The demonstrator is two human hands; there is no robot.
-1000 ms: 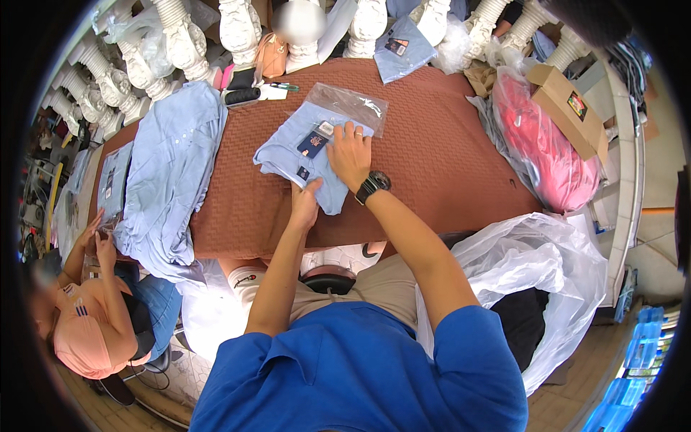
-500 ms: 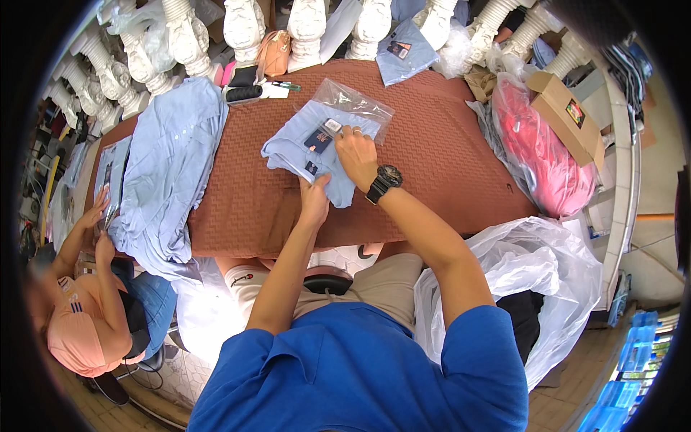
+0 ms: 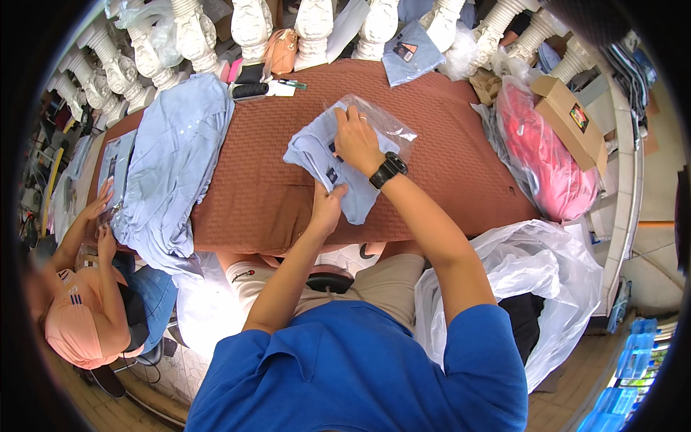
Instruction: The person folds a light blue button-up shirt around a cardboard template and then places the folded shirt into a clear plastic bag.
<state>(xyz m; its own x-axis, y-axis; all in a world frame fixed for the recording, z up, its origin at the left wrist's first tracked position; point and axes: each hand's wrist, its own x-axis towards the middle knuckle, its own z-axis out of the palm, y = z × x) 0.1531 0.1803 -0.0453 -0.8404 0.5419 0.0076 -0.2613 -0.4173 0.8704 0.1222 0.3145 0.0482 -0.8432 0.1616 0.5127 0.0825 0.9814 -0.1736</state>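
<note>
Co-worker (image 3: 90, 317) at far left has both hands at a bagged shirt (image 3: 116, 162). Loose garments (image 3: 176, 137) crowd that side of the brown cloth (image 3: 461, 165), a black spool (image 3: 250, 91) just beside their far end. Next, near the middle, lies the folded blue shirt (image 3: 306, 147), set aslant. The left hand (image 3: 327, 211) grips its near edge, thumb on top, fingers hidden beneath. The right hand (image 3: 358, 142) covers its far part, fingers bent and slightly parted; I cannot tell whether they pinch anything. The step seems to be fitting shirt and clear bag (image 3: 392, 128) together; how much is inside is unclear. The next move probably calls for a steady left hold and smooth film. Rightward, a plastic sack (image 3: 500, 248), pink bundle (image 3: 540, 151) and box (image 3: 572, 119) hem in that end.
</note>
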